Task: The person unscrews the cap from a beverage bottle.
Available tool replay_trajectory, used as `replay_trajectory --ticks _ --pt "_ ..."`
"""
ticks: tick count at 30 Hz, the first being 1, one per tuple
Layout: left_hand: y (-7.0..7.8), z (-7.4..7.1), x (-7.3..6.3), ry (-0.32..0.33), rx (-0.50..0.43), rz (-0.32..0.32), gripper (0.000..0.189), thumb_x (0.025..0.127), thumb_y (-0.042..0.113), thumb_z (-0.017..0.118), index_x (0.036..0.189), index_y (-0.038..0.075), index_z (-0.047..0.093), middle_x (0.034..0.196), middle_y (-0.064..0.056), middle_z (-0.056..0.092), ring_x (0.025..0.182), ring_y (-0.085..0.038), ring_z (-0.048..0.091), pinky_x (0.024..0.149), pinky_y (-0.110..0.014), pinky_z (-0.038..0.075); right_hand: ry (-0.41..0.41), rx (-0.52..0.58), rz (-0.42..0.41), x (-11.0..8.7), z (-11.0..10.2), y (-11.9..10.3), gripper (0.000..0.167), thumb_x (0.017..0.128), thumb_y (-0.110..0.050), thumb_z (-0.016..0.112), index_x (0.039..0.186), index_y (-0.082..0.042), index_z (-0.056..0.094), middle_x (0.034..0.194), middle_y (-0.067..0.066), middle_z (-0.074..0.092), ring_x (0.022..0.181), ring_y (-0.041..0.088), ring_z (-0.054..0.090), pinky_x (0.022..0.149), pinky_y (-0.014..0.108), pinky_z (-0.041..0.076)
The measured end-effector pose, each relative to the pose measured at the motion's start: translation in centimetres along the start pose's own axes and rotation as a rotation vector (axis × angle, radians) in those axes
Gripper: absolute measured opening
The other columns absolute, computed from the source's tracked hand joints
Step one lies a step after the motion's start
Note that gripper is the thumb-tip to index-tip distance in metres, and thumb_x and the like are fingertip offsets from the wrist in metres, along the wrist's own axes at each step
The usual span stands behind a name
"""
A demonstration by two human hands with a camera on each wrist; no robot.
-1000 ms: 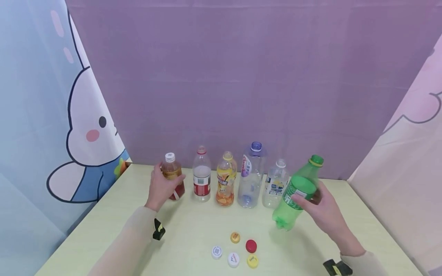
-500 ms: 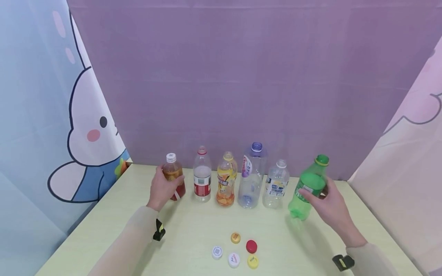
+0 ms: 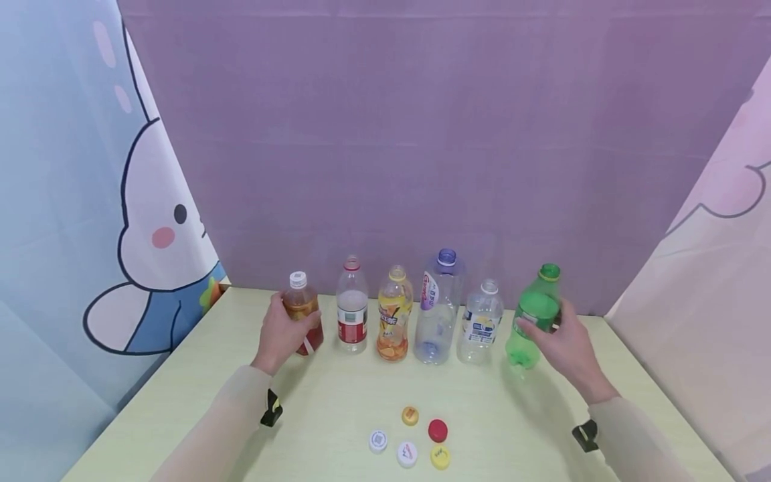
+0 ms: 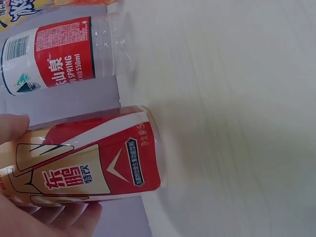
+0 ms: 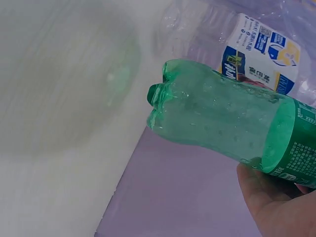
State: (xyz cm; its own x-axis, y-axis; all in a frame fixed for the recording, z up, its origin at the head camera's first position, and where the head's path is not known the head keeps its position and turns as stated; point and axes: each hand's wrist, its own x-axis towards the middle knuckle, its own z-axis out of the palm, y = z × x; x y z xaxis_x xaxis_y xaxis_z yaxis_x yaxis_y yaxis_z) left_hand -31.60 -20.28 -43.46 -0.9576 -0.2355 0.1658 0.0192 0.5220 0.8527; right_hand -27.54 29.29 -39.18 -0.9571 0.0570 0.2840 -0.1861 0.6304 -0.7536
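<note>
My left hand (image 3: 282, 333) grips a red-and-gold drink bottle (image 4: 131, 160) with a white cap, upright at the left end of a row of bottles. At the other end, my right hand (image 3: 566, 345) holds a green soda bottle (image 3: 530, 321) round its label, fingers behind and thumb in front. In the right wrist view its ridged base hangs close over the table, with a green tint on the surface beside it. Beside the soda bottle stands a clear bottle (image 3: 480, 325) with a white-and-blue label. A clear bottle with a red-and-white label (image 3: 352, 318) stands right of my left hand.
Between these stand an orange-labelled juice bottle (image 3: 394, 321) and a tall bluish bottle (image 3: 438, 321), both without caps. Nearer on the pale table (image 3: 337, 402) lie several loose caps, among them an orange cap (image 3: 410, 416), a red cap (image 3: 438, 430) and a yellow cap (image 3: 440, 457).
My right hand has carried the green soda bottle back and to the right, to the row's right end, and tilted it more upright. My left hand stays on its bottle.
</note>
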Motion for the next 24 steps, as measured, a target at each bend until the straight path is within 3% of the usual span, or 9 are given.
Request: replay_trajectory --ticks 11,24 --pt "-0.7 0.0 -0.1 -0.002 0.003 0.024 0.088 0.093 0.034 0.073 0.156 0.005 0.019 0.152 -0.022 0.04 0.136 -0.042 0.044 0.108 -0.063 0.04 -0.055 -0.009 0.069 2.0 1.4 1.4 0.106 0.093 -0.058 0.065 0.159 0.003 0.008 0.148 0.035 0.039 0.133 0.054 0.042 0.106 0.065 0.04" --pt "-0.7 0.1 -0.3 0.011 0.0 0.023 0.087 0.093 0.034 0.074 0.155 0.003 0.022 0.15 -0.023 0.041 0.134 -0.043 0.046 0.108 -0.062 0.04 -0.083 -0.001 0.106 2.3 1.9 2.8 0.11 0.092 -0.061 0.065 0.159 0.002 0.006 0.152 0.035 0.035 0.138 0.054 0.036 0.109 0.068 0.034"
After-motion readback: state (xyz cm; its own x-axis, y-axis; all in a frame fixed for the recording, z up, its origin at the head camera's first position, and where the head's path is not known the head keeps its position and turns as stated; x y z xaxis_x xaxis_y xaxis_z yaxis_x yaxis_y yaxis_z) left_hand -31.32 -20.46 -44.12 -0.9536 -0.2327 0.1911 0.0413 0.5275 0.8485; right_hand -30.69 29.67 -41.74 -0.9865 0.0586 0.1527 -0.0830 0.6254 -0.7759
